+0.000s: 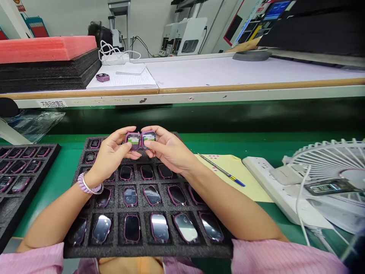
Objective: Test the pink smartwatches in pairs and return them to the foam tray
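Observation:
My left hand [115, 146] pinches a purple-framed smartwatch case [132, 140] between thumb and fingers. A second case like it [148, 137] is gripped in my right hand [168, 146], its thumb across the front. The two are held side by side, edges close together or touching, with green and white showing on both faces. Below them lies a black foam tray [148, 251] with square pockets. Several purple watch cases with dark glossy faces, such as one at the front [132, 228], rest in the pockets. My forearms cover part of the tray.
Another foam tray of watches [55, 160] lies to the left. On the right are a pen [222, 170] on yellow paper [256, 192], a white power strip [265, 179] and a fan [330, 160]. A raised shelf [199, 89] behind bears red and black foam [48, 49] and one watch [102, 77].

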Demonstrator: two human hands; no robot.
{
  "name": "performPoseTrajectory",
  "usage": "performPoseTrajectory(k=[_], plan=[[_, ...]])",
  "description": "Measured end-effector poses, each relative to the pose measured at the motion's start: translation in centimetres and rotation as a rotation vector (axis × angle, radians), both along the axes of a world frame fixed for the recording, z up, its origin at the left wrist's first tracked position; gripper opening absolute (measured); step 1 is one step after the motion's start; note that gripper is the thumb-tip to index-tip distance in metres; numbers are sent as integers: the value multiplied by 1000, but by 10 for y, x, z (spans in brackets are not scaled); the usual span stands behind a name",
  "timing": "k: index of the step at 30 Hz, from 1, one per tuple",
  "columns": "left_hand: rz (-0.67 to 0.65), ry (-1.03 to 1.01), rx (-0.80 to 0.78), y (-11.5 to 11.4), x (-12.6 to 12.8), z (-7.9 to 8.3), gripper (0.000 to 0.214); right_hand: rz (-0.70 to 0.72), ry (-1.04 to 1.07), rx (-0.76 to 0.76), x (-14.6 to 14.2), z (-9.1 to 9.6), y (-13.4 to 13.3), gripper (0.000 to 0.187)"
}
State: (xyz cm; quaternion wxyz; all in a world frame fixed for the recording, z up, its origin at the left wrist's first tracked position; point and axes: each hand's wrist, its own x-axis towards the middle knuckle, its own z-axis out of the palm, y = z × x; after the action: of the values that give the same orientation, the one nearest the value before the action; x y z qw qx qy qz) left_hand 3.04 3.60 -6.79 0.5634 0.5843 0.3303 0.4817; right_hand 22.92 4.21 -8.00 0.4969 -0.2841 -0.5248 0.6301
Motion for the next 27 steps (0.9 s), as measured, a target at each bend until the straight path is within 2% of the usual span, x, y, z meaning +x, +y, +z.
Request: performPoseTrajectory(k=[9,15,18,21,24,27], plan=[[10,-73,-48,6,-1,2,55,-21,12,0,-3,4,2,52],[43,-127,-33,11,-3,12,57,-4,34,42,-8,14,9,54],[52,-135,-4,16,-4,26,57,20,49,85,-10,28,19,49],[53,-137,79,28,-4,46,54,32,52,174,-11,47,35,44],[51,-133,200,44,-4,67,52,-16,34,327,-12,68,50,44],[70,-113,326,57,-4,78,56,-89,-8,460,-11,81,58,42]])
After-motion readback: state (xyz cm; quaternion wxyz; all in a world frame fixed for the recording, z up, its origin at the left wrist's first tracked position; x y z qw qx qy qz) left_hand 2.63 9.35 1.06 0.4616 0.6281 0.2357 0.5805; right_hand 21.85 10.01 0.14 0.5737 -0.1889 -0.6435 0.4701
